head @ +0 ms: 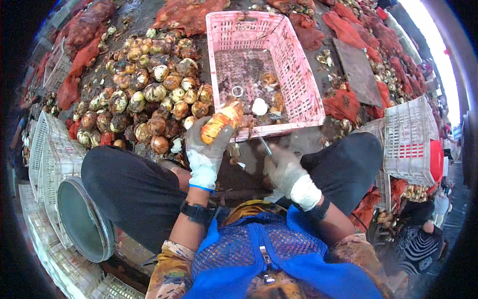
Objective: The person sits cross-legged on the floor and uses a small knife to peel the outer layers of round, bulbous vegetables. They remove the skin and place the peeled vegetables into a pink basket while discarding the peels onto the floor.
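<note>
My left hand [208, 145], in a dirty white work glove, grips an orange-brown onion [221, 121] at the near rim of a pink plastic crate [282, 125]. In my gloved right hand [283, 168], blurred, is a small knife [264, 145] whose narrow blade points up toward the crate. The knife is apart from the onion. Inside the crate lie a peeled white onion [259, 107], a pale ring [237, 91] and some brown skins [276, 102]. A large heap of unpeeled onions [155, 92] spreads on the ground left of the crate.
Red mesh sacks [185, 17] lie beyond the heap, and a flat board [357, 71] is at right. White plastic crates stand at left [61, 164] and right [407, 138]. A round metal container [84, 220] is by my left knee. Another person [420, 243] is at lower right.
</note>
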A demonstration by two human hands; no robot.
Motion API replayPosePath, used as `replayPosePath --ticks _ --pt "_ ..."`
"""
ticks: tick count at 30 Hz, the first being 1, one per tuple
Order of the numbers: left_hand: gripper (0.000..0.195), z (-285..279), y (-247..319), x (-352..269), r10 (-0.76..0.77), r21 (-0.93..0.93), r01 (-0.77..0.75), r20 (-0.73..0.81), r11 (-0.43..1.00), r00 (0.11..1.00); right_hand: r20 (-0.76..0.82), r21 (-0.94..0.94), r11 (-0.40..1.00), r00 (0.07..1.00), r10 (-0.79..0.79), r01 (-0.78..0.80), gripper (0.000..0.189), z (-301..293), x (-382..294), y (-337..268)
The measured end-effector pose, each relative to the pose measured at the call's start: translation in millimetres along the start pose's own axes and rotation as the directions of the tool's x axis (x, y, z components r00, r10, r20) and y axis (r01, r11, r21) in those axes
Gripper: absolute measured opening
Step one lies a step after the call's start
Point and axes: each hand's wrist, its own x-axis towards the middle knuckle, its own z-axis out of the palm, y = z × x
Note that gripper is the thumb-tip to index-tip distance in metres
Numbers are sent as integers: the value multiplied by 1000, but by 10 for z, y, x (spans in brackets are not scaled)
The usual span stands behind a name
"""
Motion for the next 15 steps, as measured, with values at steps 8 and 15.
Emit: replayPosePath --ticks 8,15 --pt "53 71 93 -45 163 212 -154 -23 965 986 -55 -371 925 992 -116 87 59 -129 327 -516" --pt "55 132 115 -32 394 325 -366 -20 872 919 -175 -421 901 965 -195 106 48 30 313 -394"
